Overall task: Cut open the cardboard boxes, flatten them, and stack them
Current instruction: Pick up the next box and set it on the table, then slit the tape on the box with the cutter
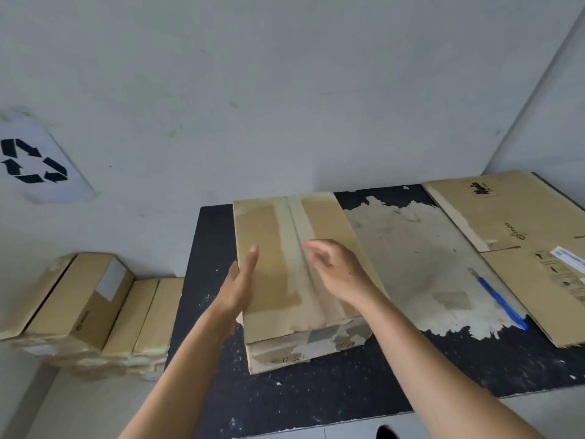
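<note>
A pale wall backed the scene, with a recycling sign [33,160] stuck on it at far left, likely marking this as the sorting corner. Below it, closed boxes [79,299] sat on the floor against the wall, apparently waiting their turn. Beside them stood the worn black bench [316,400]. The left hand [240,280] lay flat along the left edge of the cardboard box [278,229] on the bench, its grip open with straight fingers, seemingly to steady the box. The box rested at the bench's left-centre with its taped seam facing up. The right hand [332,267] hung over that seam, its grip loosely open and holding nothing; I could not tell whether it touched the tape. Further right a blue pen-like tool [503,301] lay within reach, probably for slitting tape, its tip just beside the flattened cardboard [512,223] laid at the bench's right end, which looked like the start of the stack.
</note>
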